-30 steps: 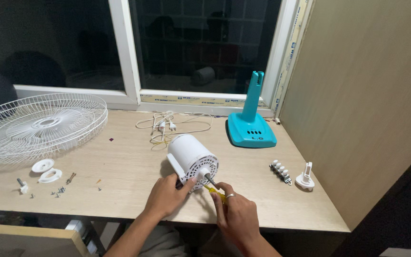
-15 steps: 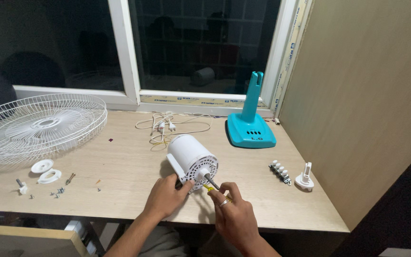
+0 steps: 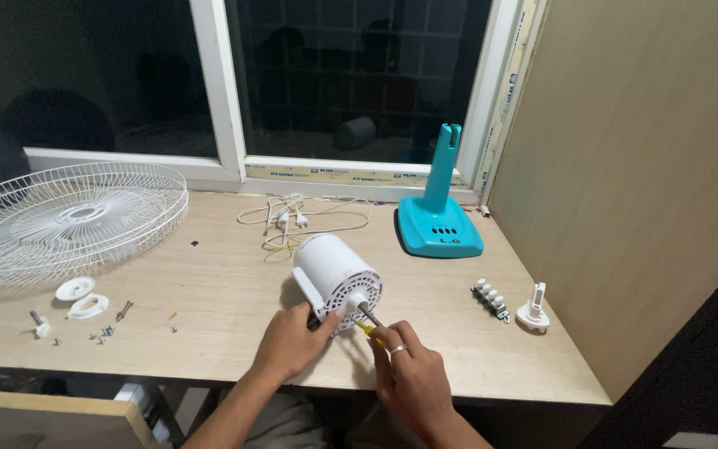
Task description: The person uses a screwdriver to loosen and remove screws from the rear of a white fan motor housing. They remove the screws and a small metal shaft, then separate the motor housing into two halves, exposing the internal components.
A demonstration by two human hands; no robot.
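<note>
A white fan motor housing (image 3: pixel 331 273) lies on its side on the wooden desk (image 3: pixel 218 291), its shaft end pointing at me. My left hand (image 3: pixel 291 341) grips its lower front edge, thumb against the vented face. My right hand (image 3: pixel 409 377) holds a yellow-handled screwdriver (image 3: pixel 370 324), its dark shank angled up to the front of the housing beside the shaft. A ring shows on that hand.
A white wire fan grille (image 3: pixel 68 218) lies at the left. White caps (image 3: pixel 81 298) and several small screws (image 3: pixel 100 334) sit near the left front edge. Cord with plug (image 3: pixel 292 218), teal fan base (image 3: pixel 440 223), switch block (image 3: pixel 489 299), white knob (image 3: pixel 533 309). Wooden panel on the right.
My right hand has turned slightly on the screwdriver handle, fingers shifting. The motor housing and my left hand stay put.
</note>
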